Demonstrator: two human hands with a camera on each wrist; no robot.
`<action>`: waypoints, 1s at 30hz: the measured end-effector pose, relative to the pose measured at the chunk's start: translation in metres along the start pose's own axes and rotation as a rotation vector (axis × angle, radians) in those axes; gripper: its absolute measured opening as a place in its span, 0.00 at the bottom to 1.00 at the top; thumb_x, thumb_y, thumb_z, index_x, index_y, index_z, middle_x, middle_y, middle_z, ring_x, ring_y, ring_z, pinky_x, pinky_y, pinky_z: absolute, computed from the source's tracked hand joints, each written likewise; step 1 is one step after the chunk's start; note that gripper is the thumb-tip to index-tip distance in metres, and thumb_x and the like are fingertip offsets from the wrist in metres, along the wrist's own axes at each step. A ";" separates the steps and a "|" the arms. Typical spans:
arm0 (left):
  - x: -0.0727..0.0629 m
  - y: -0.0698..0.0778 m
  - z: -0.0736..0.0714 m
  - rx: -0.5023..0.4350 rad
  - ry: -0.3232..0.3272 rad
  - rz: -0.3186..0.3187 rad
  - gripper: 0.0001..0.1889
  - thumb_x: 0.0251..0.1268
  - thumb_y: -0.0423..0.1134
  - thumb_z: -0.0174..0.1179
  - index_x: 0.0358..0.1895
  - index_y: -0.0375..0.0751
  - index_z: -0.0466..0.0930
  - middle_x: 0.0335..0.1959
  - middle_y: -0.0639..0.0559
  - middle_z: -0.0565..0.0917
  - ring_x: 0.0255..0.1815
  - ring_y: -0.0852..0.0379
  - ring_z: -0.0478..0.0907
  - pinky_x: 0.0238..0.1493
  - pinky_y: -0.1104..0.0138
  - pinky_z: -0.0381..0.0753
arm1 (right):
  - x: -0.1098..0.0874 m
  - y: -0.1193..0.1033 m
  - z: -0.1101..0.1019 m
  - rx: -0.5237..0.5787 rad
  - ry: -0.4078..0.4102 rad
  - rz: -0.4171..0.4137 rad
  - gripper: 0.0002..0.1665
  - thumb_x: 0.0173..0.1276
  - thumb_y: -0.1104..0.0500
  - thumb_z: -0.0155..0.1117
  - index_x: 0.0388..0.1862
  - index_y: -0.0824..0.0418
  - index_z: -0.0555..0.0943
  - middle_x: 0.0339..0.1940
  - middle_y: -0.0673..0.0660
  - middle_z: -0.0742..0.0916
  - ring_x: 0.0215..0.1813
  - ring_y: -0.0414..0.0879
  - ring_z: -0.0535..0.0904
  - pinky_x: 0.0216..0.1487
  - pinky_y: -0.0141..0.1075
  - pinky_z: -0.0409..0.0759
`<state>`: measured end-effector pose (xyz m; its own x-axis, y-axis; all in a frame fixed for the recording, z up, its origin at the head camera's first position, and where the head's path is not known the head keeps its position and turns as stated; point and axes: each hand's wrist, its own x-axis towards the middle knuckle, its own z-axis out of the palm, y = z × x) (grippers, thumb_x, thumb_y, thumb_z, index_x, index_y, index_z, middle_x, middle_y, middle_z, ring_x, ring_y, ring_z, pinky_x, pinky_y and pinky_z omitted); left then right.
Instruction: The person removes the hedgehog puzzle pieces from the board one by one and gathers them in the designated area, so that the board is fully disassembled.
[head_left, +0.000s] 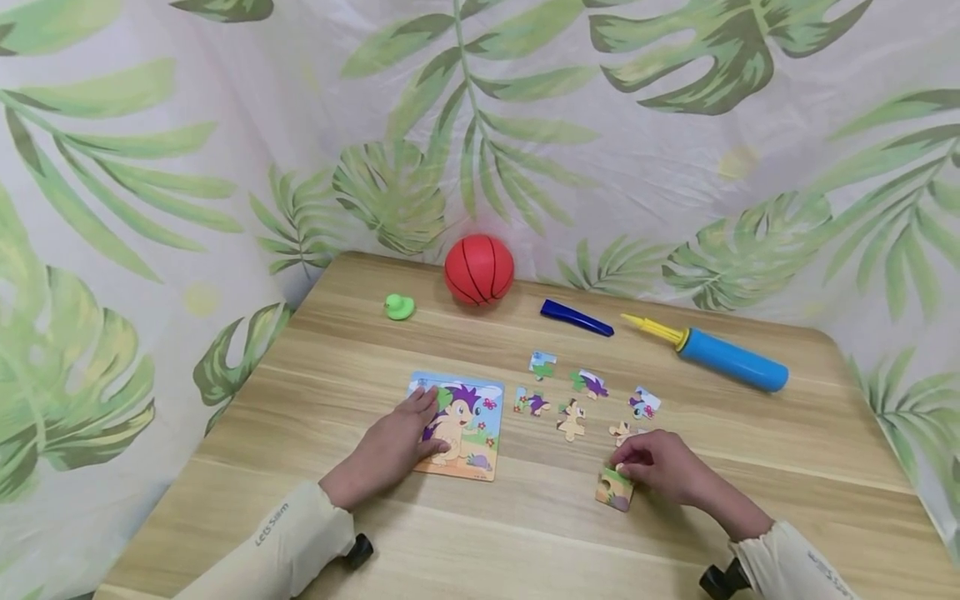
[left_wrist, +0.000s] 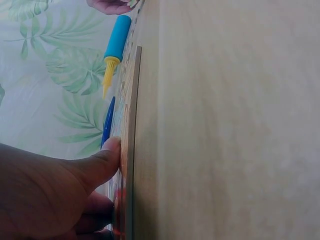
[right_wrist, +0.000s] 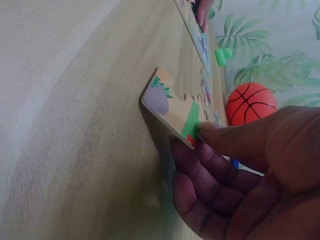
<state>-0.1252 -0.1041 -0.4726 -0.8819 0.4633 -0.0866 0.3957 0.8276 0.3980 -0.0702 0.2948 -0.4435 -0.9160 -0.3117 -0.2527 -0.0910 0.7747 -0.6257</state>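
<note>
My left hand (head_left: 397,435) lies with fairly straight fingers on the puzzle board (head_left: 480,454), a square picture of a purple-haired hedgehog. In the left wrist view its thumb (left_wrist: 106,162) rests on the board near the edge. My right hand (head_left: 663,467) pinches a puzzle piece (head_left: 613,490) between thumb and fingers. That piece shows a purple rock, sand and a green strip; in the right wrist view the piece (right_wrist: 172,107) is tilted, one edge raised from the table. Between the hands lie several loose pieces, among them a tan one (head_left: 572,419) and a butterfly one (head_left: 645,403).
Along the back of the wooden table (head_left: 337,333) are a green rubber duck (head_left: 400,307), a red toy basketball (head_left: 479,270), a dark blue tapered object (head_left: 577,317) and a blue hand pump (head_left: 733,359) with a yellow nozzle. A leaf-print cloth (head_left: 300,100) hangs behind.
</note>
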 end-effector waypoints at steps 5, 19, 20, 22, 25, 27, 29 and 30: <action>0.000 -0.001 0.001 -0.012 0.004 0.005 0.40 0.66 0.54 0.65 0.72 0.29 0.65 0.79 0.39 0.60 0.81 0.40 0.57 0.76 0.49 0.65 | 0.000 0.002 -0.001 -0.031 0.008 0.003 0.07 0.67 0.64 0.67 0.41 0.54 0.89 0.37 0.48 0.89 0.36 0.35 0.76 0.37 0.26 0.77; 0.001 -0.003 0.000 -0.001 0.016 0.008 0.40 0.65 0.53 0.65 0.72 0.29 0.65 0.79 0.39 0.61 0.81 0.39 0.57 0.75 0.48 0.66 | -0.002 -0.005 -0.002 -0.121 0.061 0.029 0.08 0.69 0.57 0.67 0.44 0.55 0.88 0.35 0.46 0.87 0.33 0.38 0.72 0.34 0.28 0.73; 0.001 -0.003 0.000 0.001 0.017 0.008 0.40 0.65 0.54 0.65 0.72 0.29 0.65 0.79 0.39 0.61 0.81 0.39 0.57 0.75 0.48 0.67 | -0.003 -0.006 -0.002 -0.131 0.070 0.027 0.08 0.69 0.58 0.66 0.45 0.56 0.88 0.35 0.47 0.88 0.33 0.37 0.73 0.35 0.28 0.74; 0.002 -0.003 0.000 0.011 0.020 0.011 0.40 0.65 0.54 0.65 0.72 0.29 0.65 0.79 0.39 0.62 0.81 0.39 0.57 0.74 0.48 0.67 | -0.004 -0.007 -0.002 -0.152 0.084 0.024 0.10 0.69 0.58 0.66 0.47 0.57 0.88 0.35 0.47 0.88 0.34 0.36 0.74 0.35 0.28 0.75; 0.001 -0.004 0.000 0.013 0.017 0.008 0.41 0.65 0.54 0.65 0.72 0.29 0.65 0.79 0.39 0.61 0.81 0.40 0.57 0.75 0.48 0.67 | -0.008 -0.010 -0.002 -0.184 0.103 0.014 0.11 0.69 0.58 0.66 0.48 0.60 0.87 0.34 0.46 0.88 0.35 0.35 0.77 0.36 0.29 0.78; 0.001 -0.004 0.001 0.010 0.015 0.006 0.40 0.65 0.54 0.65 0.72 0.29 0.66 0.79 0.39 0.61 0.81 0.40 0.57 0.75 0.48 0.67 | -0.011 -0.013 -0.003 -0.209 0.119 0.013 0.12 0.69 0.58 0.66 0.48 0.61 0.87 0.34 0.46 0.89 0.35 0.35 0.80 0.37 0.30 0.80; 0.001 -0.004 0.002 0.005 0.010 0.007 0.40 0.65 0.54 0.65 0.72 0.29 0.66 0.79 0.39 0.61 0.81 0.40 0.57 0.75 0.48 0.67 | -0.014 -0.016 -0.004 -0.232 0.143 0.011 0.12 0.68 0.58 0.67 0.47 0.61 0.87 0.34 0.47 0.90 0.36 0.36 0.82 0.38 0.32 0.82; 0.001 -0.004 0.002 0.004 0.009 0.008 0.40 0.65 0.54 0.65 0.72 0.29 0.66 0.79 0.40 0.61 0.81 0.40 0.57 0.75 0.48 0.67 | -0.016 -0.018 -0.005 -0.242 0.154 0.011 0.11 0.68 0.58 0.67 0.47 0.61 0.87 0.35 0.47 0.90 0.36 0.37 0.83 0.38 0.33 0.83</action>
<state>-0.1270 -0.1065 -0.4762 -0.8811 0.4669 -0.0758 0.4034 0.8254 0.3948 -0.0563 0.2886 -0.4242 -0.9643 -0.2300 -0.1316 -0.1547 0.8919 -0.4249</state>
